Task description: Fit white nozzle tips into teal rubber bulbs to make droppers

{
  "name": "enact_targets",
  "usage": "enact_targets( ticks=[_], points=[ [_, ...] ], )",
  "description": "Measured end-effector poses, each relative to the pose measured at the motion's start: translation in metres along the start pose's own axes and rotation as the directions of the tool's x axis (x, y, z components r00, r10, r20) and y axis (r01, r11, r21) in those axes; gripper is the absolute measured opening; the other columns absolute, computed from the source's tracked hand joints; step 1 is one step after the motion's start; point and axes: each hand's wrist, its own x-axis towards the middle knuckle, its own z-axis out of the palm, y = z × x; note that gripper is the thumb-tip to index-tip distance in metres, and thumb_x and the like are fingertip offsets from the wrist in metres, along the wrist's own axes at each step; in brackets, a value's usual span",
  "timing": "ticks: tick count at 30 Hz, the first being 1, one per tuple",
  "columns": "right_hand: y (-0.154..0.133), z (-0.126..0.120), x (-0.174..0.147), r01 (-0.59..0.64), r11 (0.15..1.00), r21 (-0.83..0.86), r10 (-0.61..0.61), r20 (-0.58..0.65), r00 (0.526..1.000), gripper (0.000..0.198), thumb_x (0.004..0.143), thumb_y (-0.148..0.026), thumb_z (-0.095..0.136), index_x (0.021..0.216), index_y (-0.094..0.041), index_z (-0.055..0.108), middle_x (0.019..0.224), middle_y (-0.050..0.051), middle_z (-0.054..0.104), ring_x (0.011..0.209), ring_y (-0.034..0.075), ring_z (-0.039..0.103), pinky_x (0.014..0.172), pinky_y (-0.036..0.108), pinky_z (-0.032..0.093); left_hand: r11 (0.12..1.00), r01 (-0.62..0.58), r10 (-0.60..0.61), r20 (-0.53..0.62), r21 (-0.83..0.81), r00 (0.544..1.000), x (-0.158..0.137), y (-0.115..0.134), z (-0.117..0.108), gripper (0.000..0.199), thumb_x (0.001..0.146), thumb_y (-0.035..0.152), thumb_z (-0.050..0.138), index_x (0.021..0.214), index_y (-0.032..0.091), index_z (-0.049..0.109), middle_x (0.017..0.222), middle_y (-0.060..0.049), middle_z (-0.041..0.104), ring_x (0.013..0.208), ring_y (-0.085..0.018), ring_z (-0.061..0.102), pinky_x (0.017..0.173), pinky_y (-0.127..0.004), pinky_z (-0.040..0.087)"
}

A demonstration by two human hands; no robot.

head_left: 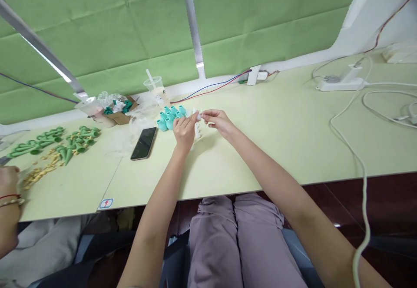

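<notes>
Over the table, my left hand (184, 130) and my right hand (219, 122) meet at the fingertips. Between them is a small white piece (199, 117), pinched from both sides; its exact kind is too small to make out. Several more small white pieces (197, 131) lie on the table under and behind my left hand, partly hidden by it. Just left of that hand stands a group of turquoise bottle-shaped pieces (168, 116) with narrow open necks.
A black phone (143, 144) lies left of my arms. Behind it are crumpled plastic bags (140, 118), a drink cup (158, 89) and a cardboard box (121, 116). Green horn-shaped pieces (78, 142) lie near a co-worker's hand (9, 179). A white cable (355, 153) crosses the right side.
</notes>
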Motion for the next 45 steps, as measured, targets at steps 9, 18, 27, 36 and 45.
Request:
enact_targets(
  ticks=[9, 18, 27, 36, 45],
  points=[
    [-0.007, 0.005, -0.005, -0.006, 1.000, 0.029, 0.003, 0.090, 0.996, 0.032, 0.054, -0.040, 0.078, 0.076, -0.021, 0.066, 0.077, -0.002, 0.067, 0.060, 0.007, 0.060, 0.052, 0.017, 0.042, 0.998, 0.055, -0.054, 0.011, -0.044, 0.998, -0.003, -0.005, -0.001, 0.036, 0.093, 0.038, 0.036, 0.101, 0.020, 0.066, 0.059, -0.003, 0.063, 0.059, -0.015, 0.060, 0.067, -0.030, 0.038],
    [-0.004, 0.009, -0.005, 0.056, 0.985, 0.163, -0.075, 0.113, 0.991, 0.035, 0.049, -0.037, 0.084, 0.074, -0.017, 0.070, 0.081, 0.003, 0.071, 0.076, 0.015, 0.067, 0.080, 0.033, 0.054, 0.987, 0.132, -0.128, 0.041, -0.094, 0.991, -0.004, -0.008, 0.001, 0.040, 0.093, 0.042, 0.030, 0.098, 0.021, 0.065, 0.069, -0.005, 0.067, 0.061, -0.016, 0.060, 0.073, -0.034, 0.039],
    [-0.006, 0.013, -0.008, 0.057, 0.982, 0.179, -0.081, 0.131, 0.988, 0.033, 0.048, -0.036, 0.084, 0.070, -0.017, 0.069, 0.080, 0.001, 0.071, 0.075, 0.015, 0.067, 0.083, 0.035, 0.054, 0.993, 0.095, -0.091, 0.051, -0.071, 0.995, -0.007, -0.014, -0.001, 0.038, 0.093, 0.040, 0.031, 0.097, 0.021, 0.064, 0.071, -0.006, 0.067, 0.062, -0.016, 0.060, 0.073, -0.034, 0.038],
    [-0.012, 0.013, -0.013, 0.053, 0.989, 0.139, -0.075, 0.158, 0.985, 0.030, 0.053, -0.035, 0.082, 0.068, -0.017, 0.064, 0.078, 0.001, 0.069, 0.075, 0.015, 0.067, 0.082, 0.036, 0.053, 0.995, 0.066, -0.059, 0.095, -0.077, 0.994, -0.006, -0.013, -0.004, 0.040, 0.094, 0.039, 0.028, 0.099, 0.020, 0.063, 0.070, -0.006, 0.067, 0.065, -0.016, 0.061, 0.073, -0.033, 0.038],
    [-0.006, 0.016, -0.011, 0.072, 0.988, 0.139, -0.088, 0.113, 0.990, 0.033, 0.052, -0.039, 0.081, 0.063, -0.017, 0.059, 0.073, -0.002, 0.066, 0.068, 0.011, 0.063, 0.080, 0.034, 0.054, 0.997, 0.048, -0.040, 0.107, -0.068, 0.993, -0.007, -0.012, -0.006, 0.040, 0.094, 0.040, 0.030, 0.103, 0.020, 0.062, 0.071, -0.007, 0.067, 0.067, -0.017, 0.062, 0.072, -0.032, 0.038]
  ],
)
